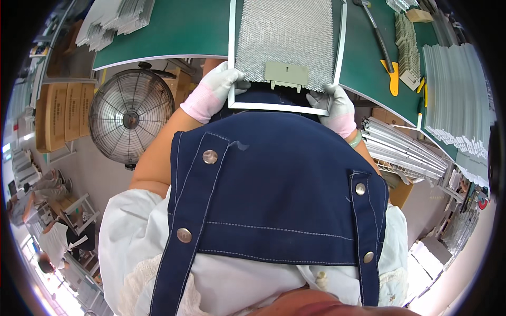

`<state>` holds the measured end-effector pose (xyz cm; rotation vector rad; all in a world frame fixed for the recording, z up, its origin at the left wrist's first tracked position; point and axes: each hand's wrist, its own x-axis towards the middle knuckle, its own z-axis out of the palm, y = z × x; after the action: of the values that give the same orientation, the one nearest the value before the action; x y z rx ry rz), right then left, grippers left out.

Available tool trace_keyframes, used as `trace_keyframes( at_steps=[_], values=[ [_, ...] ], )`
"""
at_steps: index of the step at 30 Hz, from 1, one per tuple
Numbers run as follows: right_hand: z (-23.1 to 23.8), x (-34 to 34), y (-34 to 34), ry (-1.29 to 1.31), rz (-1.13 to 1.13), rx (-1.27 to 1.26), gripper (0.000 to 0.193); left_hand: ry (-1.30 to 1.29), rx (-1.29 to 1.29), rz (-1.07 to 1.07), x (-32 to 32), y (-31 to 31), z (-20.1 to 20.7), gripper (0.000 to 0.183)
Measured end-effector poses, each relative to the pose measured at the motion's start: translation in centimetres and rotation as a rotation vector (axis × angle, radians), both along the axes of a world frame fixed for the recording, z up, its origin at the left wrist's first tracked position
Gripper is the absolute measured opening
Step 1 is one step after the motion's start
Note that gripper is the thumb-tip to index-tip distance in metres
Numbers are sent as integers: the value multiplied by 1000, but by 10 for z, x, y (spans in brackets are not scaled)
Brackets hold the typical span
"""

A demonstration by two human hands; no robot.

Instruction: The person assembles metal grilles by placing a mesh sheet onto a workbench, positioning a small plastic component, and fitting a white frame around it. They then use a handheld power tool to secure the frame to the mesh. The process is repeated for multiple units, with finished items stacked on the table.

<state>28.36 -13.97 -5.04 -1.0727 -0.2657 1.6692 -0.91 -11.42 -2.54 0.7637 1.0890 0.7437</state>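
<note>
A silver rectangular metal frame (pixel 279 108) projects over the table's front edge, close to my body. Inside it lies a metal mesh panel (pixel 287 37), whose near edge stops short of the frame's near bar. On that edge sits a grey-green plastic piece (pixel 286 72) with small prongs pointing toward me. My left hand (pixel 217 87), in a white glove with a pink cuff, is closed around the frame's near left corner. At the near right corner my right hand (pixel 338 109), gloved alike, grips the side bar with curled fingers.
The green table (pixel 174 37) carries stacked mesh panels (pixel 116 18) at left. To the right lie a black-handled hammer (pixel 377 31), a yellow scraper (pixel 391 78), a row of plastic pieces (pixel 407 50) and stacked strips (pixel 456 89). A floor fan (pixel 130 116) stands at left; people sit beyond.
</note>
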Motion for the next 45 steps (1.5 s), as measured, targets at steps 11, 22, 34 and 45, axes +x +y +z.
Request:
trace_keyframes(
  at_steps=[11, 22, 34, 45],
  values=[
    [2, -3, -4, -10, -41, 11, 12, -244, -74, 52, 8, 6, -5, 40],
    [8, -10, -2, -93, -62, -21, 11, 210, 98, -59, 4, -7, 9, 45],
    [-24, 21, -6, -155, 19, -92, 39, 403, 307, 51, 27, 7, -17, 39],
    [-19, 12, 8, -106, -112, -238, 31, 338, 235, 42, 21, 6, -13, 38]
  ],
)
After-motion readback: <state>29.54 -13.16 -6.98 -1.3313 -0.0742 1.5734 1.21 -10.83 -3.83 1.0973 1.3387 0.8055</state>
